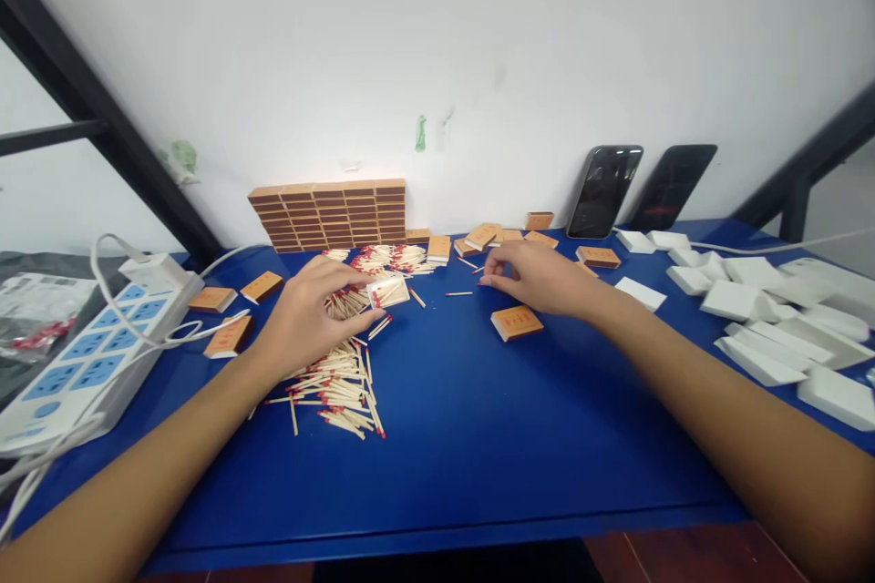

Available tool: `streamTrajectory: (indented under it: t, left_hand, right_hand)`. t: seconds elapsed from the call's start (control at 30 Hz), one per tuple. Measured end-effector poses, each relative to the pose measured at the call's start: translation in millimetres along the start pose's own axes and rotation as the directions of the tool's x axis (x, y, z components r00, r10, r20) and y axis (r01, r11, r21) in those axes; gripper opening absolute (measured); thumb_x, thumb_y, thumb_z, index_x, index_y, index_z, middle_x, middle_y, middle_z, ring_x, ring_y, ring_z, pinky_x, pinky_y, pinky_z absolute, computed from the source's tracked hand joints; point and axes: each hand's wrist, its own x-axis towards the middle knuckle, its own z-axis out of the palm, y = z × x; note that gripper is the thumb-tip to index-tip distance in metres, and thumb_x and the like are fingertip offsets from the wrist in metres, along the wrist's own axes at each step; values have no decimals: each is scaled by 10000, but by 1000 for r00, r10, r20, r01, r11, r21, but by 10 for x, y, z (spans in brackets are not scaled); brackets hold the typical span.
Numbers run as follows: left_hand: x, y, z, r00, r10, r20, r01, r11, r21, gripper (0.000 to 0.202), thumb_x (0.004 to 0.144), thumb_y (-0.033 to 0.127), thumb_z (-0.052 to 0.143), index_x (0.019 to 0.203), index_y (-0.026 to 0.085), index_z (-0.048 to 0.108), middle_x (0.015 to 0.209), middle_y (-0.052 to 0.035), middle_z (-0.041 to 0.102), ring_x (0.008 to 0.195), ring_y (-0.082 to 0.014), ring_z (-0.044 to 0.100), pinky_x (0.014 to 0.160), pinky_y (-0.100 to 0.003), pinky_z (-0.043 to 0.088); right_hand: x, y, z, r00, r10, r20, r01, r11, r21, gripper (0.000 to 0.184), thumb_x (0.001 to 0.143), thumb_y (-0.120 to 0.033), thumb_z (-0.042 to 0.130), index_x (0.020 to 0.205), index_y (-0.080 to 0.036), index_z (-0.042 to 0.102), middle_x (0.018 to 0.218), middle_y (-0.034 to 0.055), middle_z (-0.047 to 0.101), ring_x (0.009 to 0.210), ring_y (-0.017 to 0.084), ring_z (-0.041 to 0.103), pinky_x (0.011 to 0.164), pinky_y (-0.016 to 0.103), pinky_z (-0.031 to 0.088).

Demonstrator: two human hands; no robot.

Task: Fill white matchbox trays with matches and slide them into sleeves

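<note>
My left hand [307, 314] rests over a heap of red-tipped matches [338, 383] on the blue table [465, 446] and holds an open matchbox tray [388, 291] with a few matches in it between thumb and fingers. My right hand [540, 278] reaches to the middle of the table, fingers pinched at a loose match [478, 281]; another single match [458, 294] lies just left of it. An orange closed matchbox [516, 322] lies right under that wrist.
A stack of orange matchboxes [334, 214] stands against the wall, with loose boxes around it. White box sleeves [758, 328] cover the right side. Two phones [605, 191] lean on the wall. A white power strip [82, 355] with cables sits at left.
</note>
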Motion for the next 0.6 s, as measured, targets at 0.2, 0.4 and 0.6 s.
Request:
streamTrajectory:
  t: [0.2,0.4,0.6]
  left_hand:
    - [-5,-22,-12,1000,12,-17,-12,1000,19,319,910,400,856,1159,216,774,1079,-72,768,1039,-239,665,940,-414,561]
    - [-16,-67,-11,999,-7,-45,8,1000,21,304,923,432,836,1148,238,769,1066,-58,767,1017,-233,671,909,-413,570]
    - [-8,-42,-28,996,-86,-37,88,994,60,302,960,510,774,1064,227,793,1018,-63,788,959,-232,698,858,-397,561]
  right_hand:
    - [-50,-328,137,994,-105,-20,106,993,46,148,999,-282,632,929,-197,731,961,85,717,853,218,643,745,345,454]
    - [-59,-363,260,991,-131,-6,131,988,76,158,1026,-269,592,975,-202,725,976,78,718,856,214,650,740,349,466]
    - [-90,-384,226,986,-165,-26,165,986,-1,158,1038,-282,583,969,-222,713,989,82,727,882,236,670,744,361,469]
